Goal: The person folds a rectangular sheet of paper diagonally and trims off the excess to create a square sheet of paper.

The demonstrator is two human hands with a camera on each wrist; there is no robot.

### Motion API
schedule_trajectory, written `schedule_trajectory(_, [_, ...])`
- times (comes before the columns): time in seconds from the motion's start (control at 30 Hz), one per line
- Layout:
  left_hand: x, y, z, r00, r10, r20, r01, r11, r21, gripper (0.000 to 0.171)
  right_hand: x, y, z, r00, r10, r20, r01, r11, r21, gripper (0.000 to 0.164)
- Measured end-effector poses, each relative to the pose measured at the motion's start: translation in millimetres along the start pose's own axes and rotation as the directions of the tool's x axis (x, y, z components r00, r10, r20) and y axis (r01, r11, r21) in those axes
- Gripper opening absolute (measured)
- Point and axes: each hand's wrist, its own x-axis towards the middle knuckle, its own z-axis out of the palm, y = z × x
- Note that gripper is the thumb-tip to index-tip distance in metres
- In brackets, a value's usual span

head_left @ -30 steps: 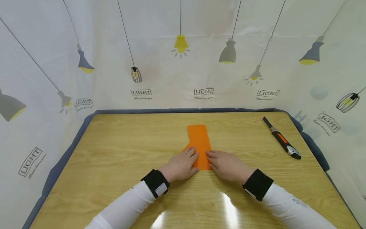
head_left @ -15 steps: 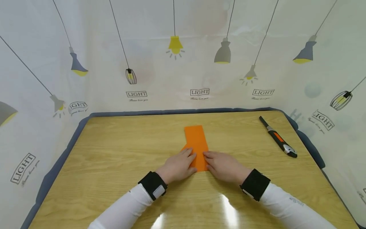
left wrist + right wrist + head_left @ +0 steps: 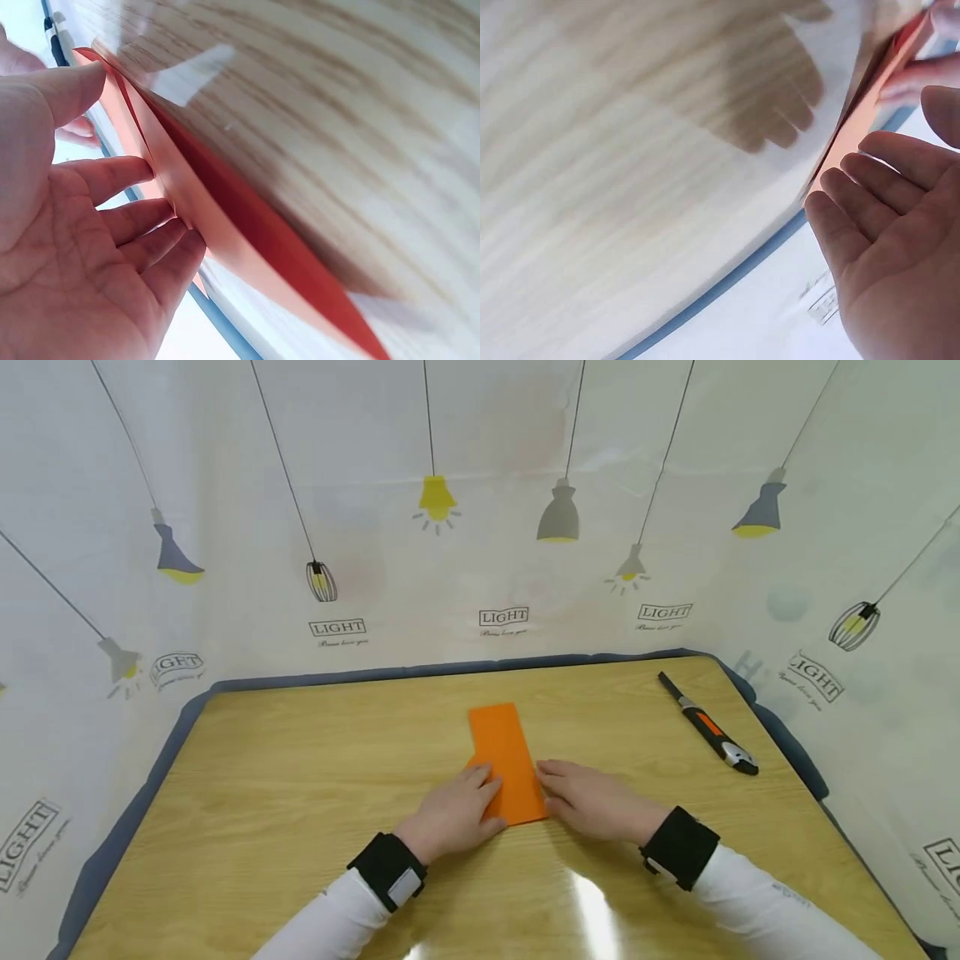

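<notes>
Resting on the orange paper (image 3: 504,735), the left hand (image 3: 453,810) sat at eight o'clock of it, fingers laid out fairly straight, gripping nothing. The right hand (image 3: 596,797) was at about four o'clock, fingers extended too, tips at the sheet's right edge; couldn't tell if they pressed down or just met it. Paper lay on the wooden table (image 3: 300,760) between both hands, long side running roughly eleven to five, small corner sticking out near nine. Left wrist view showed layers gapping along one edge, so the fold looked not fully flat.

Risks, as judged: uneven pressure could have let layers slide and set a skewed crease; fingers lifting early could have let the gap spring wider; a push from three o'clock could have spun the sheet on that glossy top. Black-and-orange tool (image 3: 708,724) lay well apart, between two and three, unlikely to interfere.
</notes>
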Motion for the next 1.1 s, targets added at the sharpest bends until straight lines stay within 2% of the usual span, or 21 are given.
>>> schedule_trajectory(0.17, [-6.4, -1.0, -1.8, 1.000, -0.011, 0.020, 0.012, 0.999, -0.031, 0.072, -13, 27, -19, 0.992, 0.100, -0.077, -0.098, 0.995, 0.026, 0.046])
schedule_trajectory(0.27, [-7.6, -0.6, -3.7, 1.000, -0.011, 0.018, 0.012, 0.999, -0.043, 0.074, -23, 48, -33, 0.970, 0.213, -0.116, -0.209, 0.977, 0.044, 0.048])
schedule_trajectory(0.33, [-7.9, -0.4, -4.3, 1.000, -0.010, 0.025, 0.011, 0.999, -0.044, 0.074, -31, 64, -42, 0.944, 0.308, -0.121, -0.302, 0.951, 0.061, 0.051])
schedule_trajectory(0.43, [-7.7, -0.6, -4.4, 1.000, -0.002, 0.026, 0.003, 0.999, -0.038, 0.074, -44, 91, -51, 0.892, 0.439, -0.108, -0.429, 0.897, 0.105, 0.057])
schedule_trajectory(0.53, [-6.1, -0.7, -4.9, 1.000, 0.007, 0.016, -0.007, 1.000, -0.024, 0.072, -57, 117, -55, 0.839, 0.536, -0.092, -0.525, 0.843, 0.116, 0.065])
schedule_trajectory(0.63, [-3.6, -0.3, -5.5, 1.000, 0.019, 0.013, -0.019, 1.000, -0.014, 0.072, -69, 136, -55, 0.795, 0.602, -0.082, -0.592, 0.798, 0.114, 0.068])
schedule_trajectory(0.77, [-2.9, -0.2, -5.8, 0.999, 0.019, 0.032, -0.019, 1.000, -0.013, 0.073, -76, 148, -47, 0.759, 0.649, -0.057, -0.640, 0.759, 0.118, 0.071])
schedule_trajectory(0.87, [-3.1, -0.3, -7.1, 0.999, 0.015, 0.037, -0.014, 1.000, -0.009, 0.074, -76, 151, -40, 0.749, 0.661, -0.039, -0.654, 0.747, 0.118, 0.073])
schedule_trajectory(0.93, [-3.1, -0.5, -8.5, 0.999, 0.010, 0.040, -0.009, 1.000, -0.007, 0.074, -74, 150, -37, 0.754, 0.656, -0.044, -0.650, 0.754, 0.100, 0.073])
schedule_trajectory(1.1, [-4.5, -2.0, -9.2, 0.999, -0.001, 0.049, 0.001, 1.000, 0.002, 0.074, -64, 133, -33, 0.792, 0.606, -0.067, -0.605, 0.795, 0.039, 0.069])
